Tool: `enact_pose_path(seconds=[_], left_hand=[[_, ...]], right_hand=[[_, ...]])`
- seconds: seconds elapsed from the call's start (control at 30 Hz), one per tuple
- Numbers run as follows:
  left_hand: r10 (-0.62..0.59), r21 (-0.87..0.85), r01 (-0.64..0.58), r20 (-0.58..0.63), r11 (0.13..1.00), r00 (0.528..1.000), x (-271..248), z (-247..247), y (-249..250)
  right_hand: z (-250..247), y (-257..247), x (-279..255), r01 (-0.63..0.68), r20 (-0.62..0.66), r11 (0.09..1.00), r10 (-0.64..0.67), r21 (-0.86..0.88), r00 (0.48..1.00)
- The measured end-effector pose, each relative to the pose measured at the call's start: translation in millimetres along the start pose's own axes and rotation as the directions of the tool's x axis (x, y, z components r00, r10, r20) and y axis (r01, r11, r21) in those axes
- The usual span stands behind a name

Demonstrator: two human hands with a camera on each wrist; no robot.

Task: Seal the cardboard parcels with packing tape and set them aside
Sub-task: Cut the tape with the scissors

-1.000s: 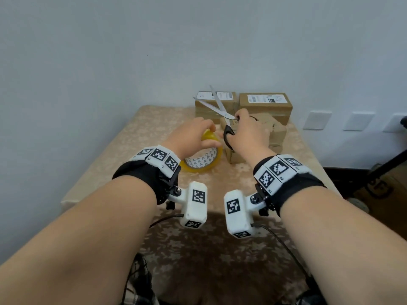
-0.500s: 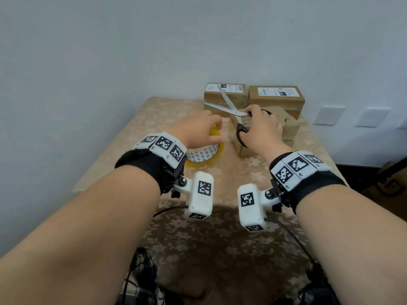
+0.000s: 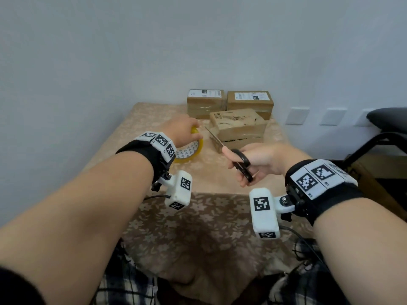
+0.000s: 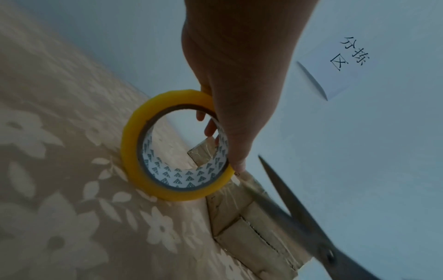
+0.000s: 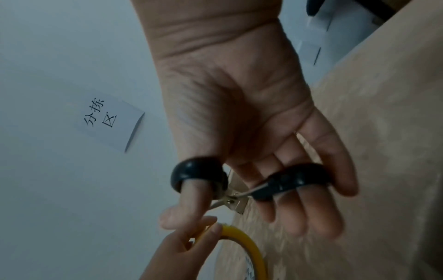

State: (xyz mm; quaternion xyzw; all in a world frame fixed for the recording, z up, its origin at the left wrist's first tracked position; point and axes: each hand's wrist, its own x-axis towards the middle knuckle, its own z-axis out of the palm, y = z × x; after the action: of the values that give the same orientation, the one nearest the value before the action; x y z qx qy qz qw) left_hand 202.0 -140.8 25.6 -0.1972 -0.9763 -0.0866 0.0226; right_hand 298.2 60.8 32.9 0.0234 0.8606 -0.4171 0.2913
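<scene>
left hand (image 3: 184,130) grips the yellow tape roll (image 3: 191,148) mid-tabletop; right hand (image 3: 256,164) holds black-handled scissors (image 3: 233,155) near the front parcel (image 3: 239,128).

— Where does the head view sit?
— High, looking forward and down over both forearms to the surface (image 3: 154,119) and the wall behind.
— And the wrist views?
— Each looks along its hand from close by. The left one faces the tape roll (image 4: 175,145) and the scissors (image 4: 299,214); the right one faces the scissors' handles (image 5: 249,180).
— What do they share?
— Both show the wall note (image 4: 340,64) (image 5: 107,119), the roll and the scissors.
</scene>
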Motion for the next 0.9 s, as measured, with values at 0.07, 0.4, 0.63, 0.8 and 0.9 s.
enact_pose_path(seconds=[0.07, 0.4, 0.63, 0.8, 0.9], left_hand=[[-0.005, 0.006, 0.005, 0.002, 1.0, 1.0, 3.1, 0.6, 0.7], [-0.037, 0.059, 0.035, 0.03, 0.998, 0.999, 20.6, -8.8, 11.1], [-0.058, 0.079, 0.052, 0.083, 0.996, 0.995, 39.1, -8.9, 10.6], [-0.093, 0.008, 0.093, 0.116, 0.996, 0.989, 46.0, -8.5, 7.5], [-0.105, 0.034, 0.101, 0.149, 0.994, 0.983, 48.0, -9.1, 10.1]], right_hand=[[-2.1, 4.4, -3.0, -0.04, 0.036, 0.999, 0.041, -0.006, 0.999], [3.4, -0.8, 12.2, 0.001, 0.018, 0.999, -0.002, 0.054, 1.0], [13.0, -10.4, 42.0, 0.067, -0.1, 0.984, -0.051, 0.162, 0.994], [12.0, -13.8, 49.6, 0.118, -0.134, 0.974, -0.093, 0.193, 0.987], [13.3, -10.4, 51.7, 0.129, -0.161, 0.975, -0.1, 0.179, 0.982]])
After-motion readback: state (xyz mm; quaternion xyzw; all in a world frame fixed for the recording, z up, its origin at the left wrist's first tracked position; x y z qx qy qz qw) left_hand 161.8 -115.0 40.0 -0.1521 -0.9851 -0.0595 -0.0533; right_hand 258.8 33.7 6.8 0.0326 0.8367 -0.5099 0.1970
